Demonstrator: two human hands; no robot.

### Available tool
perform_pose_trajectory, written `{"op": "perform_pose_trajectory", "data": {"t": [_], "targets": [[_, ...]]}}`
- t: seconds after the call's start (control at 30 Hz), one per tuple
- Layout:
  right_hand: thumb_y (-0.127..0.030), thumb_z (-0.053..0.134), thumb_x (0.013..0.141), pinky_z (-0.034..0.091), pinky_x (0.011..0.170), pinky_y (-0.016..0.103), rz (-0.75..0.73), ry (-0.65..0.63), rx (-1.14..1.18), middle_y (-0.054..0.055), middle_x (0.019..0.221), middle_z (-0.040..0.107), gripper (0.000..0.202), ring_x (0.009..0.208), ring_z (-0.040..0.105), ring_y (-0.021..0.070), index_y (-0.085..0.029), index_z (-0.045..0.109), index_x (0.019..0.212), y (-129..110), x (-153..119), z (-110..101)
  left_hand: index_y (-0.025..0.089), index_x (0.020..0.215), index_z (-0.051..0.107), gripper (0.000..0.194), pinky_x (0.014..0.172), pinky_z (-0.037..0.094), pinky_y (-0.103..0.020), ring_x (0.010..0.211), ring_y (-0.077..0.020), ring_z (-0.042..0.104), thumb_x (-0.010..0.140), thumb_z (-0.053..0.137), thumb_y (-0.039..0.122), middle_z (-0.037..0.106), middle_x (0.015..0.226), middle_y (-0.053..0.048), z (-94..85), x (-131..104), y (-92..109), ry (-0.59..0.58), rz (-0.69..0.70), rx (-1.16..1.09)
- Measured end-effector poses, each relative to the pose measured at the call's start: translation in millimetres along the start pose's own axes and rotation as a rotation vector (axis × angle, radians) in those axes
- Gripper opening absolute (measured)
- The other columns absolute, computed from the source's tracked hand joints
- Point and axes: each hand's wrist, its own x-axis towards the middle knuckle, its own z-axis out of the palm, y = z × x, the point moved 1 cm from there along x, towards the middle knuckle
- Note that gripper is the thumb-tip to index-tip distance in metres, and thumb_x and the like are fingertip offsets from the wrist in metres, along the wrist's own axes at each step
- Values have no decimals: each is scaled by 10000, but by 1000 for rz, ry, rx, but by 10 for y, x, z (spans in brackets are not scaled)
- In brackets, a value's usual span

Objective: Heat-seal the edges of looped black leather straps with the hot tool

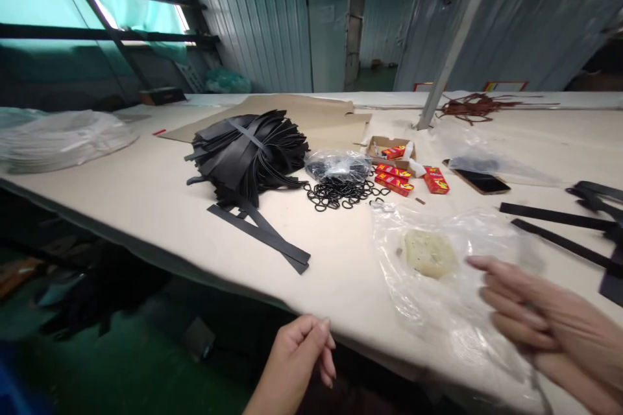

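Slab of pale, yellowish material (430, 253), right of centre in the frame, lying on a clear plastic bag (467, 340). Just left of the extended index fingertip of the right hand (533, 314), with a narrow gap showing between; height over the bag hard to judge. Outline blocky, with no clear long axis. Right hand plainly nearer, remaining fingers curled, too blurred to tell whether clamped on anything. Left hand (306, 347) at bottom centre, well apart from the slab, thumb and fingers together, nothing visible between.
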Motion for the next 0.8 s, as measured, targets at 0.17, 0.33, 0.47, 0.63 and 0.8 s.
{"op": "perform_pose_trajectory", "data": {"t": [0.17, 0.33, 0.47, 0.63, 0.8], "targets": [[-314, 451, 854, 315, 451, 220, -193, -360, -680, -28, 539, 423, 211, 458, 395, 101, -153, 567, 784, 162, 164, 1355, 149, 634, 552, 437, 492, 363, -217, 422, -105, 457, 690, 588, 581, 540, 442, 16, -129, 41, -93, 4, 10, -24], [-220, 578, 764, 356, 645, 301, -308, -281, -927, 117, 829, 604, 129, 784, 554, 250, -127, 558, 851, 354, 475, 1980, 178, 570, 523, 381, 522, 394, -235, 478, -133, 484, 735, 569, 518, 521, 465, 21, -425, 51, -51, 55, 128, 92], [-230, 577, 755, 352, 611, 287, -295, -256, -998, 135, 840, 623, 159, 779, 571, 265, -129, 551, 875, 431, 607, 2042, 195, 739, 603, 255, 693, 449, -273, 722, -194, 588, 824, 508, 415, 638, 710, -25, -693, 125, 14, 217, 335, 328], [-199, 567, 772, 365, 570, 216, -343, -366, -954, 40, 742, 618, 49, 681, 574, 169, -157, 543, 778, 293, 541, 1971, 174, 1165, 514, 344, 1007, 298, -441, 1210, -277, 420, 836, 494, 273, 525, 1262, -137, -852, 399, 206, 357, 795, 656], [-219, 567, 802, 385, 580, 173, -466, -477, -967, -28, 708, 600, 76, 687, 564, 127, -175, 549, 743, 53, 456, 1902, 202, 942, 606, 197, 1015, 220, -499, 1137, -291, 475, 766, 521, 177, 641, 1044, -89, -847, 705, 413, 162, 861, 724]]}}
